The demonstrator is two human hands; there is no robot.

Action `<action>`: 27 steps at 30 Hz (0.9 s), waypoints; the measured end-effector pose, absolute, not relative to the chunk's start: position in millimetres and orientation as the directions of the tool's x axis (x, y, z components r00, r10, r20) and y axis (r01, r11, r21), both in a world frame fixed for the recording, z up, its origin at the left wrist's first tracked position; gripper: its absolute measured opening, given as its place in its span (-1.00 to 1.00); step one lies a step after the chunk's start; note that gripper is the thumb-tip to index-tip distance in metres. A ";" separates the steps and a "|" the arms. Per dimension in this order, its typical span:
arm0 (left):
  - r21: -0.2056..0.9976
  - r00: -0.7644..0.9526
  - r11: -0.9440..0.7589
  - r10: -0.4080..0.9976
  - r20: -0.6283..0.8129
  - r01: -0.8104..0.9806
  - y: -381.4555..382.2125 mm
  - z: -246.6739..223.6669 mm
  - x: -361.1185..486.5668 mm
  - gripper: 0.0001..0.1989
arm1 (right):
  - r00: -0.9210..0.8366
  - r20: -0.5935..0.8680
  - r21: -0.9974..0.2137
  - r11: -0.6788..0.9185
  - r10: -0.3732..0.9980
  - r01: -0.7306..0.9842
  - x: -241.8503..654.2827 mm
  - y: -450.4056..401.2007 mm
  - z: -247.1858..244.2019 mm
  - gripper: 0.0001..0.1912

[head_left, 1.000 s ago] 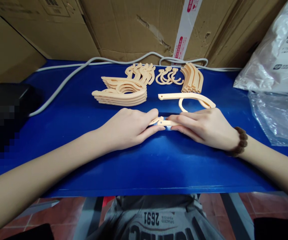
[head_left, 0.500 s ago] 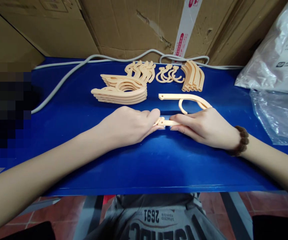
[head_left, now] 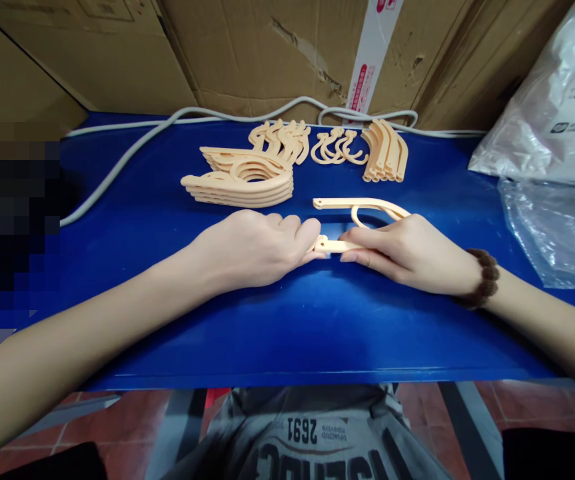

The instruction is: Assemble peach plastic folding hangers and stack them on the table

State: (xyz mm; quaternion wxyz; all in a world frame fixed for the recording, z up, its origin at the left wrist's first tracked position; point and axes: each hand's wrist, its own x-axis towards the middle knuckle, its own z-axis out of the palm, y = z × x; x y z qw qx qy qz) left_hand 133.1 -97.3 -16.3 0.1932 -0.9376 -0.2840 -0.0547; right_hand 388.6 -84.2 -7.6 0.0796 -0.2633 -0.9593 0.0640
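My right hand (head_left: 412, 253) is closed around a cream plastic folding hanger (head_left: 354, 202). One long arm and a curved loop of it stick out above my fingers, and a short end pokes out toward the left. My left hand (head_left: 262, 248) is closed, thumb and fingers pinching a small cream plastic piece (head_left: 320, 244) against that short end. Most of this piece is hidden in my fingers. Beyond my left hand lies a stack of folded cream hangers (head_left: 247, 193).
On the blue table (head_left: 312, 333), several S-shaped cream pieces (head_left: 280, 141), cream hooks (head_left: 336, 148) and curved tubular arms (head_left: 386, 152) lie behind my hands. A white cable (head_left: 127, 163) runs along the back, before cardboard boxes (head_left: 247, 53). Plastic bags (head_left: 542, 133) stand at right.
The hanger's long arm has dropped a little and shifted left. Its short end and the piece in my left hand sit closer together. My hands have barely moved.
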 end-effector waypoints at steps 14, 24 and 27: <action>-0.289 0.824 -0.772 0.543 0.162 0.566 -91.9 -19.9 131.6 -0.57 | -0.833 0.123 -0.072 0.842 0.540 0.535 388.2 -86.2 -9.6 -0.48; -0.443 0.870 -0.748 0.421 0.258 0.494 -95.3 -16.1 130.2 -0.53 | -0.840 0.088 -0.308 0.817 0.535 0.488 390.2 -83.0 -9.5 -0.58; -0.439 0.865 -0.745 0.414 0.285 0.502 -95.4 -15.2 130.8 -0.52 | -0.843 0.098 -0.303 0.823 0.529 0.481 389.8 -82.9 -8.2 -0.59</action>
